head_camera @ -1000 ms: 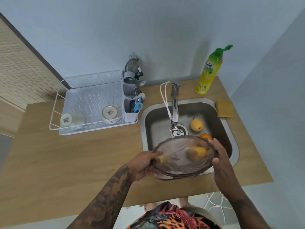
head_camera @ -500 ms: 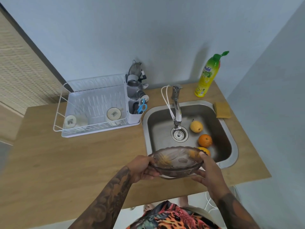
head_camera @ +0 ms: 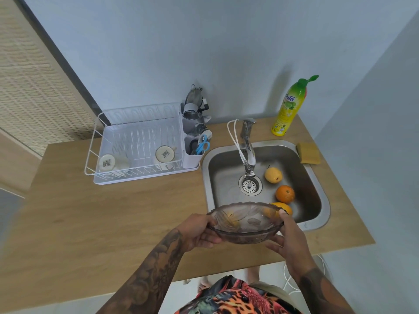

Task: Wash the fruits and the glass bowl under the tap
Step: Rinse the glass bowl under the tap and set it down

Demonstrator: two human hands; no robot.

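I hold a tinted glass bowl (head_camera: 246, 225) level over the front edge of the steel sink (head_camera: 326, 200). My left hand (head_camera: 199, 232) grips its left rim and my right hand (head_camera: 288, 239) grips its right rim and underside. The bowl holds no fruit. In the sink lie a yellow pear (head_camera: 273, 175), an orange (head_camera: 285, 194) and a second orange (head_camera: 282, 208), partly hidden behind the bowl. The tap (head_camera: 248, 150) reaches over the drain (head_camera: 250, 185); I see no water running.
A white dish rack (head_camera: 136, 146) with cups and a cutlery holder stands left of the sink. A dish soap bottle (head_camera: 289, 107) and a yellow sponge (head_camera: 308, 153) sit at the back right. The wooden counter (head_camera: 113, 211) extends to the left.
The bowl was tilted up on edge over the sink; it is now turned level and lowered toward me. The fruits in the sink have come into plain view.
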